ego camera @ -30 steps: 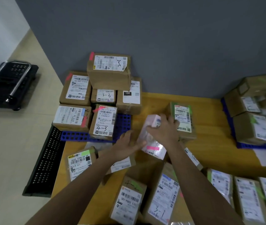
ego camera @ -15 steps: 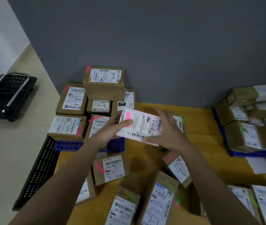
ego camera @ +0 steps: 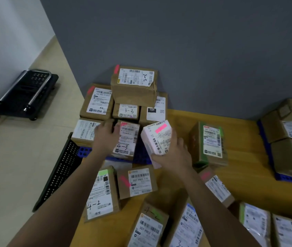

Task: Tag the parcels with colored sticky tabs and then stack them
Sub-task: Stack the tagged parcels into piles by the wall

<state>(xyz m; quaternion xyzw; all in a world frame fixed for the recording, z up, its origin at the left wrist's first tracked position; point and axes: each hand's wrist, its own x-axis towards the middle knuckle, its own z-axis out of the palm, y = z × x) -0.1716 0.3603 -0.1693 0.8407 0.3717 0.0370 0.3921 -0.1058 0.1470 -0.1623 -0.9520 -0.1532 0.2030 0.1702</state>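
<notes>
Pink-tabbed white parcel (ego camera: 156,138) gripped in R hand (ego camera: 174,154), held just above blue tray edge beside stack (ego camera: 132,104) | L hand (ego camera: 106,135) flat, fingers straight, steadying 4-3 box (ego camera: 126,138) | progress est: stack partly built; several tagged boxes left on table (ego camera: 239,175), unstacked.

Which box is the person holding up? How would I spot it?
Look at the stack of brown parcels against the grey wall. Just in front, the right hand grips a pale pink parcel, tilted. It is the only pink one, with a bright pink tab on top.
</notes>
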